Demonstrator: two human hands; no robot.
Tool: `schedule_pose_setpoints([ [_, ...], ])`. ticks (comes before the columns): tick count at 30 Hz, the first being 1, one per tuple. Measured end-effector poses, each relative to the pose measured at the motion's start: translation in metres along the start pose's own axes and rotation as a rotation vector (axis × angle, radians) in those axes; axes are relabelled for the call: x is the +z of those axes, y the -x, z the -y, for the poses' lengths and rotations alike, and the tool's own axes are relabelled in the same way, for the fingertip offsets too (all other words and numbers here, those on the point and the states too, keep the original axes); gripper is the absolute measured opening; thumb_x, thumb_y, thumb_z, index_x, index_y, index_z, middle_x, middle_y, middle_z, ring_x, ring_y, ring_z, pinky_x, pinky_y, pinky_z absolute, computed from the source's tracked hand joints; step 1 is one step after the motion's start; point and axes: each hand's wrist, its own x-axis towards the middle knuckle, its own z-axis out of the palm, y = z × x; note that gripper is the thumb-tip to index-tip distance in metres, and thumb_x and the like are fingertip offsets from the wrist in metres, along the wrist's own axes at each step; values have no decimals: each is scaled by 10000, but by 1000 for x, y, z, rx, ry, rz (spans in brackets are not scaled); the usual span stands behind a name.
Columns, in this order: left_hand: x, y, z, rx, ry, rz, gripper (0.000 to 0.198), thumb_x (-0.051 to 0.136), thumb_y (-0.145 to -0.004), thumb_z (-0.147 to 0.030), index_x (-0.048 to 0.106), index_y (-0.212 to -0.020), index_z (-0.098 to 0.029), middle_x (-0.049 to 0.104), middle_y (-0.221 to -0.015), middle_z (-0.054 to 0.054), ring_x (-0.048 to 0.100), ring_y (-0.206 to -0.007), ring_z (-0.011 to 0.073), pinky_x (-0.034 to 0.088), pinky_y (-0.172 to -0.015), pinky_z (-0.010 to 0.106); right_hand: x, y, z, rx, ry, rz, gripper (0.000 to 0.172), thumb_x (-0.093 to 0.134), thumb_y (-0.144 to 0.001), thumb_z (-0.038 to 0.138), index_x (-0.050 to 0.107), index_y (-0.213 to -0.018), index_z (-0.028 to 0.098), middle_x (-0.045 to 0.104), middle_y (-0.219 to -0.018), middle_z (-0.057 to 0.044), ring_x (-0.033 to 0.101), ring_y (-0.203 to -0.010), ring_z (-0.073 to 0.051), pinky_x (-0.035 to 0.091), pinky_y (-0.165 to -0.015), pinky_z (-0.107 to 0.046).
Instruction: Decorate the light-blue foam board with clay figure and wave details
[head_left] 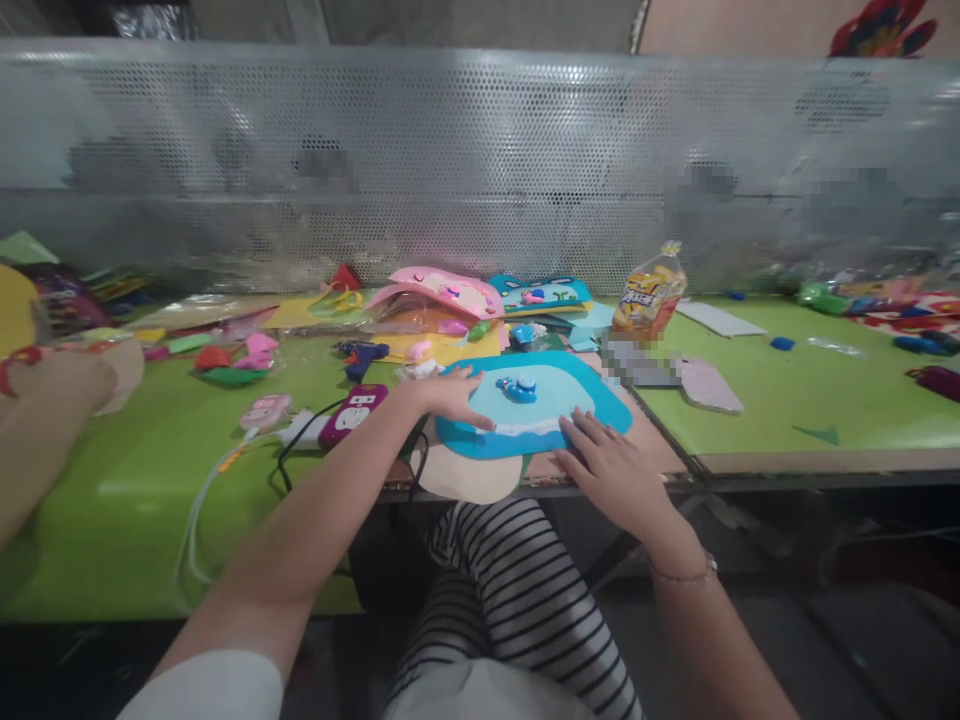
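A blue craft sheet [604,395] with a paler blue middle lies in front of me at the table's edge. A small blue moulded figure [519,389] sits on it, and a white strip [517,429] runs along its lower part. My left hand [455,395] rests on the sheet's left side with fingers spread. On the lower right edge, my right hand [607,455] lies with its fingers stretched out. Neither hand grips anything. A cream paper piece [471,474] pokes out from under the sheet, over the table's edge.
Behind the sheet lie a pink decorated sheet [439,290] and a blue decorated one [540,294]. A snack bag [649,295] stands at the back right, near a phone-shaped pale pink item [710,385]. Left are a purple box [354,415], cables and another person's hand [82,375].
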Motion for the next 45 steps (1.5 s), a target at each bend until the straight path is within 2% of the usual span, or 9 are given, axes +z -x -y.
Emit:
schedule_pose_setpoints([
  [4,4,-3,-4,3,-29,19,1232,466,-553,-850,4,-1488,-195,-67,-1537,112,0,-1410,367,21,-1124,528,0,1,0,-23,18,-17,519,302,-955,429,465,-1343,127,436,-1403,-159,409,-1298,-289,395,-1016,-450],
  [9,7,-6,-6,39,-2,11,1146,325,-630,-867,-46,-1483,-197,-87,-1533,90,-32,-1417,327,12,-1123,528,2,3,1,-8,11,-83,584,311,-945,458,379,-1394,92,390,-1426,-176,451,-1265,-292,419,-988,-439],
  [12,8,-7,-8,11,-21,22,1175,362,-607,-869,-45,-1483,-200,-87,-1534,86,-48,-1416,322,8,-1126,522,2,3,1,3,11,-70,573,312,-944,455,382,-1394,107,450,-1393,-137,425,-1287,-285,388,-1013,-461],
  [15,9,-7,-9,22,4,18,1100,270,-664,-858,-24,-1486,-189,-72,-1537,79,-40,-1418,315,25,-1128,517,0,2,1,1,14,-55,519,330,-938,451,462,-1345,158,465,-1390,-91,363,-1327,-297,360,-1024,-497],
  [17,9,-7,-8,25,17,14,1068,217,-688,-850,-9,-1487,-178,-64,-1537,80,-32,-1419,311,36,-1128,518,-2,1,1,7,0,-38,497,338,-936,445,484,-1327,176,472,-1386,-78,376,-1320,-290,378,-1010,-487],
  [21,10,-8,-8,23,-11,12,1141,305,-636,-868,-17,-1486,-178,-65,-1537,89,-22,-1420,319,41,-1129,514,-4,0,2,7,-18,-15,484,334,-939,442,482,-1326,192,481,-1380,-76,452,-1266,-264,416,-975,-453],
  [26,8,-7,-8,10,4,9,1167,336,-601,-884,1,-1488,-204,-52,-1543,83,29,-1413,358,102,-1123,514,-3,1,2,3,11,-63,515,327,-940,457,454,-1346,166,390,-1440,-117,496,-1224,-264,414,-969,-437],
  [32,7,-6,-9,-8,23,16,1156,370,-589,-877,5,-1486,-247,-67,-1544,63,48,-1408,374,167,-1110,507,-1,2,1,-1,-11,-78,508,342,-941,430,442,-1351,147,518,-1343,-110,472,-1249,-263,410,-972,-433],
  [45,5,-4,-8,18,8,10,1144,345,-607,-873,13,-1488,-224,-58,-1546,74,70,-1410,362,174,-1111,494,-5,1,3,6,-22,-41,478,344,-941,415,467,-1337,178,516,-1351,-77,473,-1247,-252,424,-959,-425],
])
